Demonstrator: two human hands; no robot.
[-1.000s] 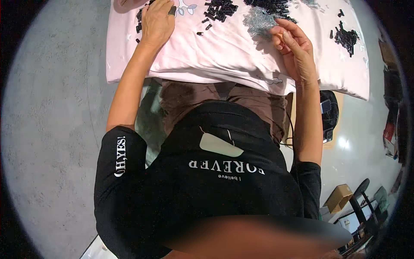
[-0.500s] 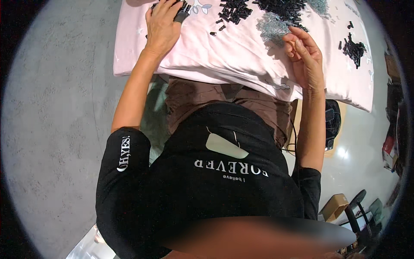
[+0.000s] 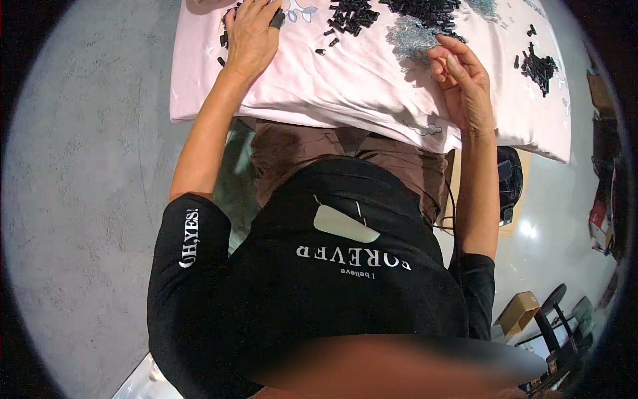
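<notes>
Several black pieces (image 3: 224, 40) lie beside the left hand (image 3: 252, 41), far left on pink cloth (image 3: 332, 86), while the right hand (image 3: 466, 83) curls near a silvery pile (image 3: 407, 44), the 2 grips impossible to tell.

Silvery heap (image 3: 407, 44) loosely spread, touching pile of short black pieces (image 3: 430, 9).

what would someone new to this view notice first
Probably the heaps of small black pieces, dark against the pink cloth at the top of the picture. Next, the right hand, curled, beside a silvery heap right of centre. Then the left hand at upper left, wearing a dark band.
</notes>
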